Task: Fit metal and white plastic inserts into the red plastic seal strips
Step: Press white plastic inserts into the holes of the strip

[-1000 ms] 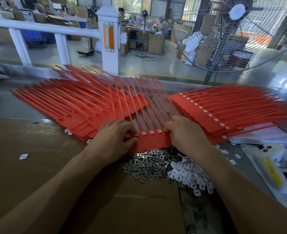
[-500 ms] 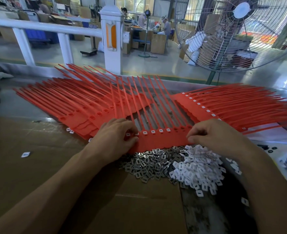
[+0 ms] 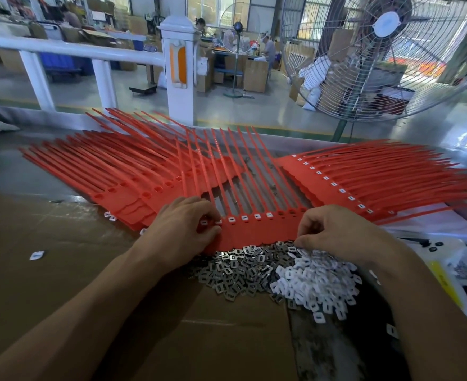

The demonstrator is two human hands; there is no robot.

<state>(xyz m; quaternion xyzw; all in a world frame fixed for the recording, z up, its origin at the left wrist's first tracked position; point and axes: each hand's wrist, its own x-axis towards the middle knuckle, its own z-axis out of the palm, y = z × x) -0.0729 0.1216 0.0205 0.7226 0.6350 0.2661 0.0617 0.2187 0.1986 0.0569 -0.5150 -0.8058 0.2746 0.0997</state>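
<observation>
A: Biggest risk: the red seal strip sheet (image 3: 254,232) on the cardboard (image 3: 61,284) skids if the left hand (image 3: 182,229) eases. Its curled fingers grip the left end; smooth plastic on card.

B: Right hand (image 3: 345,232)?

A: Fingers curled down at the sheet's near edge over the insert piles. Can't tell if it pinches anything.

B: Next risk?

A: Grabbing two, or the wrong kind. Metal inserts (image 3: 235,273) touch the white plastic inserts (image 3: 314,284); heaps mix at the seam. Thin, flat, slotted squares, shiny steel against matte white.

B: Sockets?

A: Several show white; the right-end ones look bare. Small and shallow, so a tilted insert could jam.
</observation>
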